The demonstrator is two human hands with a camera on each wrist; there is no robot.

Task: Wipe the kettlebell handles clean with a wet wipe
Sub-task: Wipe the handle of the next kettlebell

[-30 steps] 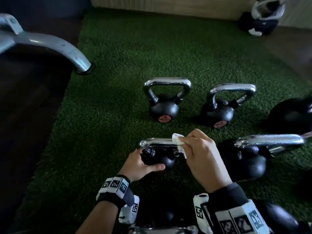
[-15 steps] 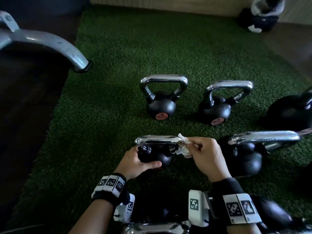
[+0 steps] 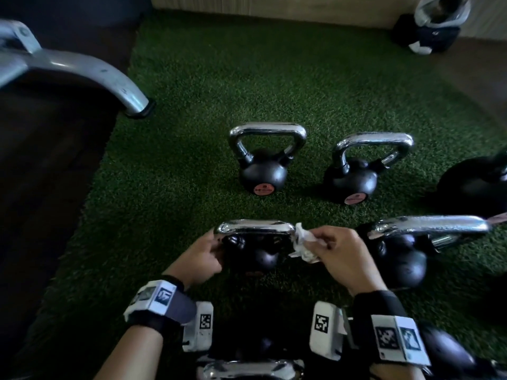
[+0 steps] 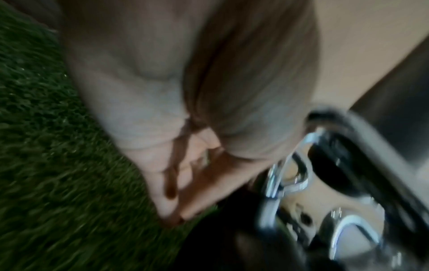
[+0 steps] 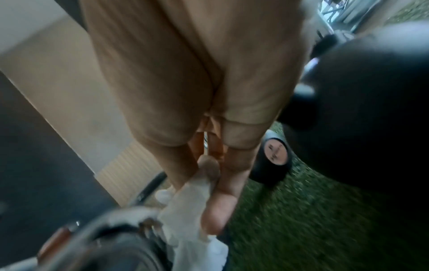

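Left hand [image 3: 201,255] withdrawn; handle [image 3: 255,227] left-right.

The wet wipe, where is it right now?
In the head view the wet wipe is pinched in the right hand, at the right end of the near kettlebell's chrome handle, low and centre on the green turf.

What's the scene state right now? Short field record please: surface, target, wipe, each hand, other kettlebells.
surface: green turf
target: kettlebell nearest the hands, chrome handle on top
wipe: wet wipe, crumpled, at the handle's right end
right hand: pinches the wipe
left hand: at the kettlebell's left side; grip unclear, blurred
other kettlebells: two small ones behind, a larger one to the right
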